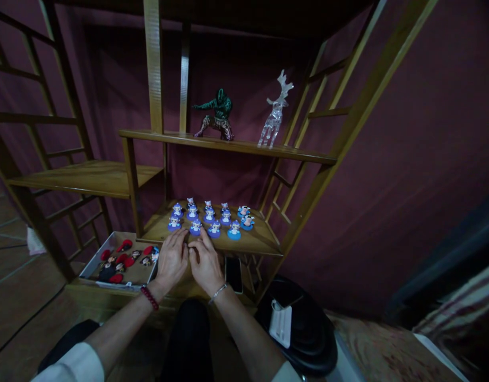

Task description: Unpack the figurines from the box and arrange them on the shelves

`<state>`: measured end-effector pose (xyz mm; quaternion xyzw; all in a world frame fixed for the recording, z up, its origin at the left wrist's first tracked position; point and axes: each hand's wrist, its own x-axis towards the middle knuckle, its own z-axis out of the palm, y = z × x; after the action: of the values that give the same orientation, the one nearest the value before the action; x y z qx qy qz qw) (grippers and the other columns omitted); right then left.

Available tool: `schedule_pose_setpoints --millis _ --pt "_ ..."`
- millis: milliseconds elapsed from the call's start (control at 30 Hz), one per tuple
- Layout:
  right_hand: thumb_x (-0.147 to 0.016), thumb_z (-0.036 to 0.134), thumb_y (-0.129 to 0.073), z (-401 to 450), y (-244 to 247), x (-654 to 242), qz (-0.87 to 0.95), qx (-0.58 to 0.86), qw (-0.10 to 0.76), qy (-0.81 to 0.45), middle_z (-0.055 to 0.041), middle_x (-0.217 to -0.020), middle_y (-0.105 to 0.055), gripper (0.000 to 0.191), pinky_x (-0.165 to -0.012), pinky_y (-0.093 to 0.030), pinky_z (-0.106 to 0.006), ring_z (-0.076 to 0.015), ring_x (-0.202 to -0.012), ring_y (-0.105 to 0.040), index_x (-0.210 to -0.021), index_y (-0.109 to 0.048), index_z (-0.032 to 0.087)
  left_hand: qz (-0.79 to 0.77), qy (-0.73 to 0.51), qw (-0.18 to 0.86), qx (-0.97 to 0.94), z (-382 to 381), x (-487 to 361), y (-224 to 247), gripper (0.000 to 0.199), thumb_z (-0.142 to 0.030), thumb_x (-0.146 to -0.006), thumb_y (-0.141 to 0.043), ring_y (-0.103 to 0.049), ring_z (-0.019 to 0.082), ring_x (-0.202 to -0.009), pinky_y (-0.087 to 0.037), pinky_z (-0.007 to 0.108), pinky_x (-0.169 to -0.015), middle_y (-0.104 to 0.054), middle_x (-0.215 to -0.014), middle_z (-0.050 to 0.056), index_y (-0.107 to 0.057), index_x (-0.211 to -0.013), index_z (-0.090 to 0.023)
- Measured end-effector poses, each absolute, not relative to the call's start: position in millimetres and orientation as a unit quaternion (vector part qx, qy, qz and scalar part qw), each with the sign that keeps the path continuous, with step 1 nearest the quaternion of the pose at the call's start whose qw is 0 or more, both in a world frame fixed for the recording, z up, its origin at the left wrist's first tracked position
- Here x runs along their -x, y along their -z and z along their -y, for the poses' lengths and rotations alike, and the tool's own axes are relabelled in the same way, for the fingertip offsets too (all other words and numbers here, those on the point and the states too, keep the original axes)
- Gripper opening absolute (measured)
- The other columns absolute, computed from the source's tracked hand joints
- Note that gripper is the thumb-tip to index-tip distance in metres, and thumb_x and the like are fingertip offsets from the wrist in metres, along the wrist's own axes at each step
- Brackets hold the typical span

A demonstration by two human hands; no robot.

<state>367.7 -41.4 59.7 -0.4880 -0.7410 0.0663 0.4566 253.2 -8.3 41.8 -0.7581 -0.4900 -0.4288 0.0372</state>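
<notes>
Several small purple and blue figurines stand in rows on the lower wooden shelf. At the shelf's front edge, my left hand has its fingers stretched forward, just below a purple-based figurine. My right hand is close beside it, fingertips by another purple-based figurine; whether it touches the figurine I cannot tell. Neither hand shows an object in its grip. Left of my hands, an open box holds several red-and-black figurines.
Above, a dark green figure and a clear deer stand on the upper shelf. A phone lies right of my right hand. A white object rests on a round black item at lower right.
</notes>
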Motion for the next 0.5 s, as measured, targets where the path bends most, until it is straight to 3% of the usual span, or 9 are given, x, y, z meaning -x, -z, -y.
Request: schedule_pose_setpoints --millis 500 --pt "-0.077 0.011 -0.048 33.1 -70.9 -369.9 0.732 0.525 0.429 -0.059 -0.0061 -0.126 -0.051 0.019 -0.095 -0.04 -0.032 -0.0206 -0.12 -0.044 -0.08 -0.063 0.021 0.477 0.41 0.073 0.774 2.2 -251.9 -35.0 0.036 -0.012 -0.081 -0.038 -0.045 0.022 -0.115 -0.037 0.041 -0.099 -0.056 -0.119 0.01 -0.054 -0.113 -0.011"
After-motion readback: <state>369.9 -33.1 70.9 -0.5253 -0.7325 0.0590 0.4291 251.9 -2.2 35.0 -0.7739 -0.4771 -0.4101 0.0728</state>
